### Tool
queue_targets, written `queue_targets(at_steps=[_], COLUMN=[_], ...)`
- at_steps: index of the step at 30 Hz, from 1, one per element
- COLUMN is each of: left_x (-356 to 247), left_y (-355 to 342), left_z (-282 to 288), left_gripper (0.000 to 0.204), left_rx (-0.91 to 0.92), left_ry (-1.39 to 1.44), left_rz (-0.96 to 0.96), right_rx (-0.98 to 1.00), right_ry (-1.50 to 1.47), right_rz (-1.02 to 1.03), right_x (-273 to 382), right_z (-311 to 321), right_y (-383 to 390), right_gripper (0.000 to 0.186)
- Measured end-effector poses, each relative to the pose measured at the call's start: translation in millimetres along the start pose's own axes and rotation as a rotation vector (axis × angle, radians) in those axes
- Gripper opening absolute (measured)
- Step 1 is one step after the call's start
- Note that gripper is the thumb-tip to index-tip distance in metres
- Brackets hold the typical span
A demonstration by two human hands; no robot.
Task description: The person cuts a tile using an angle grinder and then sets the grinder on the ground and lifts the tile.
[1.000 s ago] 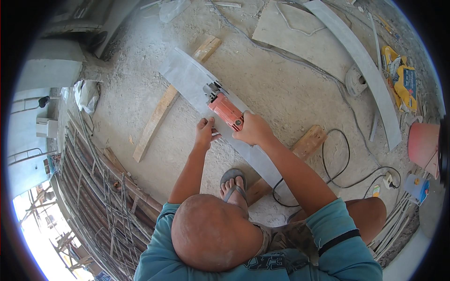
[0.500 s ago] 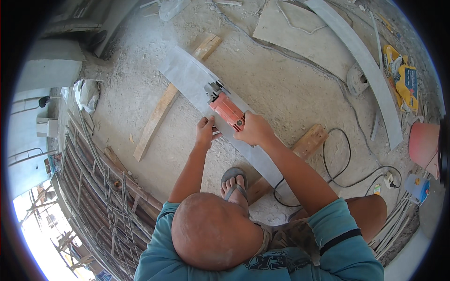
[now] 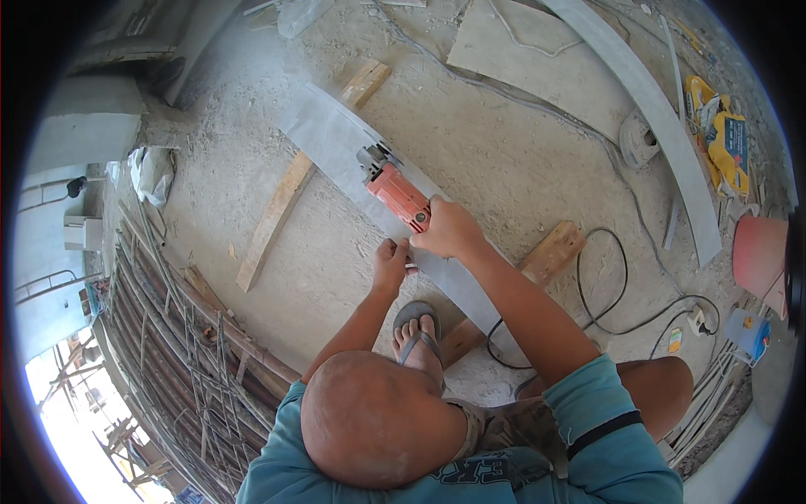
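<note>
The step in hand looks to be a lengthwise cut in the board point(image 3: 323, 126), made near its right edge with the grinder point(image 3: 399, 197). The board lies slantwise across two timbers, the far timber point(image 3: 281, 206) under its upper part and the near timber point(image 3: 554, 250) under its lower part. The grinder rests over the board's middle, head toward the far end, where a thin line runs close to the right edge; whether that line goes right through, I cannot tell. Pale dust hangs beyond the board's far end.

The right hand point(image 3: 453, 228) is wrapped round the back of the grinder, above the board. The left hand point(image 3: 390, 267) is at the board's left edge, fingers curled, thumb and forefinger close together; whether it pinches the edge, I cannot tell. The cord point(image 3: 625, 273) loops to the right of the board's lower end.

The next move seems to call for guiding the grinder evenly along the line, the board kept from shifting and the left hand clear of the disc.

Compared with half a second ago, the left hand is lower along the board's left edge, nearer the right hand; the grinder keeps nearly the same place on the board.
</note>
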State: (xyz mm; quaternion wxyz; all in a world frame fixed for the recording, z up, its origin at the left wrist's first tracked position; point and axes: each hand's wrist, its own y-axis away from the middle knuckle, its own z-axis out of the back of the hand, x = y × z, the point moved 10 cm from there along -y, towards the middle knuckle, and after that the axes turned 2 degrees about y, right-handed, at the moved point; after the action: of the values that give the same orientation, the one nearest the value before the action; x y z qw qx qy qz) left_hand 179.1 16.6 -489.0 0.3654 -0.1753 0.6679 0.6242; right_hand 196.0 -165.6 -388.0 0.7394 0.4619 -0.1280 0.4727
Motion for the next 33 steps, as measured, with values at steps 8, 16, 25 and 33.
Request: queue_targets(at_steps=[8, 16, 25, 33], left_x=[-2, -2, 3, 1], left_y=[2, -1, -3, -2], left_z=[3, 4, 3, 6], left_gripper=[0.025, 0.026, 0.025, 0.024], left_rx=[0.006, 0.037, 0.044, 0.025], left_ry=[-0.005, -0.006, 0.0, 0.01], left_rz=[-0.006, 0.001, 0.003, -0.015], right_rx=[-0.041, -0.048, -0.05, -0.037], right_ry=[0.02, 0.014, 0.022, 0.024], right_rz=[0.015, 0.01, 0.027, 0.004], right_x=[-8, -16, 2, -5], right_z=[5, 3, 4, 2], right_y=[14, 24, 8, 18], right_gripper=[0.049, 0.048, 0.052, 0.052])
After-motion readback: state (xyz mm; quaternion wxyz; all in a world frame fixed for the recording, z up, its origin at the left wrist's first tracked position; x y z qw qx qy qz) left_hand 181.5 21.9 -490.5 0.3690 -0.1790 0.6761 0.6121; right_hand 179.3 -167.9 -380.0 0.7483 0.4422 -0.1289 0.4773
